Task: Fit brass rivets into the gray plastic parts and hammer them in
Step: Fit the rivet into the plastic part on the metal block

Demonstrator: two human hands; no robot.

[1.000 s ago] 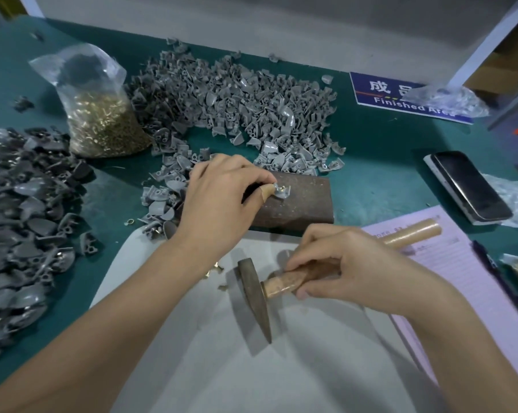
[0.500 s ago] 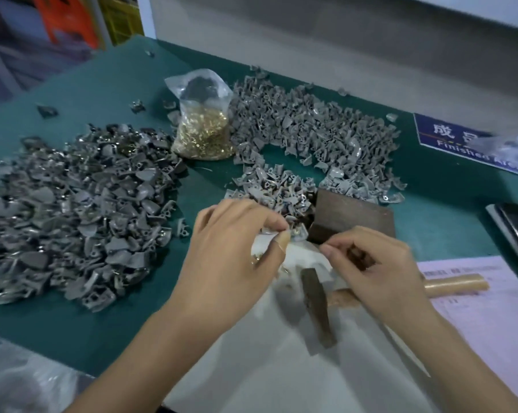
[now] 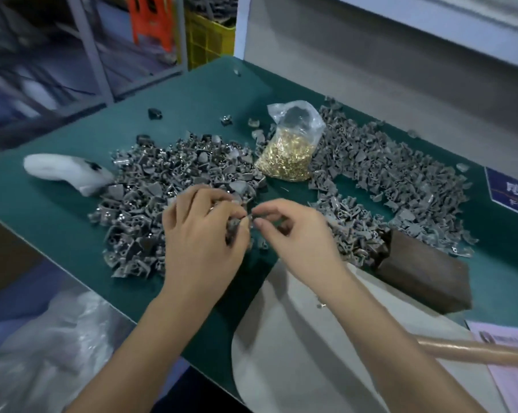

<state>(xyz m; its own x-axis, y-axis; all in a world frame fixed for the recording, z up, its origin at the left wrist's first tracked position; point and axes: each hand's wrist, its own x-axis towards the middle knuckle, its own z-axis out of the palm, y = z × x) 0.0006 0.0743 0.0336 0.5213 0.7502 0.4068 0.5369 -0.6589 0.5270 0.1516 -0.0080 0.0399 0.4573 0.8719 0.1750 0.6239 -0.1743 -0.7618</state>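
Your left hand curls its fingers around a gray plastic part, and your right hand pinches a small piece, too blurred to identify, at that part's edge. Both hands meet above the green tabletop, between 2 piles of gray parts. The bag of brass rivets stands behind them; the hammer handle lies unheld at right, near the dark block.

Left hand and right hand close together, forearms extended, fingers curled, fingertips almost touching.
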